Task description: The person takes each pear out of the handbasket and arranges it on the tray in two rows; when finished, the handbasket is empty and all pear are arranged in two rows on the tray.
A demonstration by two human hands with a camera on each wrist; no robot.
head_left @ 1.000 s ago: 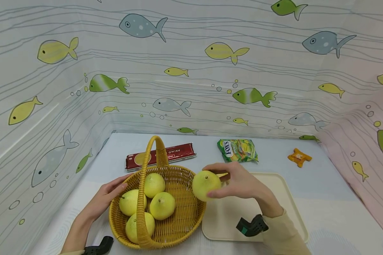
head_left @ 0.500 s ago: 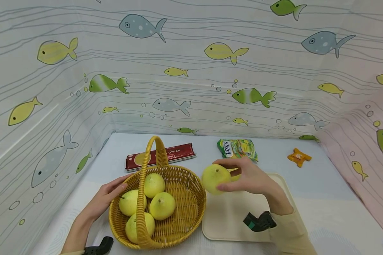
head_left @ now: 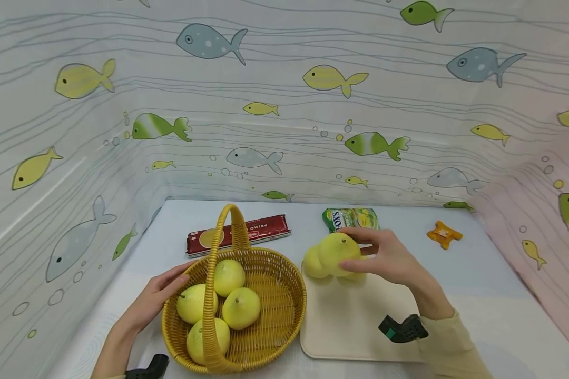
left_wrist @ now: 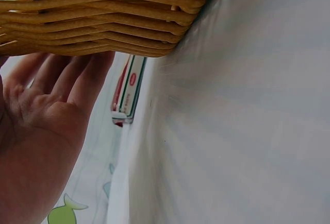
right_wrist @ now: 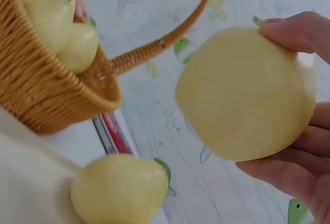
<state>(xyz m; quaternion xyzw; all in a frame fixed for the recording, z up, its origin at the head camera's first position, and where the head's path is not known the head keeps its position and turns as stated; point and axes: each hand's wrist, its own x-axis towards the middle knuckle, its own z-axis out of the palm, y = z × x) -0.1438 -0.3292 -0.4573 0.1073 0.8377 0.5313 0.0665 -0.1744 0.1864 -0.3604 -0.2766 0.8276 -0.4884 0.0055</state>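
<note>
My right hand point(head_left: 391, 258) holds a yellow-green pear point(head_left: 337, 253) between thumb and fingers, above the back of a cream tray point(head_left: 351, 337). Just left of it, a second pear point(head_left: 314, 263) sits on the tray; the right wrist view shows this pear point(right_wrist: 121, 190) below the held one. Part of another yellow-green fruit shows under the held pear. A woven basket point(head_left: 284, 305) with a tall handle stands left of the tray, with several pears point(head_left: 241, 308) in its left half. My left hand point(head_left: 156, 295) rests against the basket's left side, fingers fairly straight along the outer wall point(left_wrist: 93, 33).
Behind the basket lies a red biscuit pack point(head_left: 265, 228). A green Fox's sweets bag point(head_left: 353, 217) is behind the tray, partly covered by my right hand. An orange wrapped snack point(head_left: 443, 235) lies at the back right. Fish-patterned cloth point(head_left: 284, 131) encloses the table.
My right hand has carried the pear from the basket's right rim rightward and back over the tray. A pear on the tray has come into sight. My left hand has stayed on the basket.
</note>
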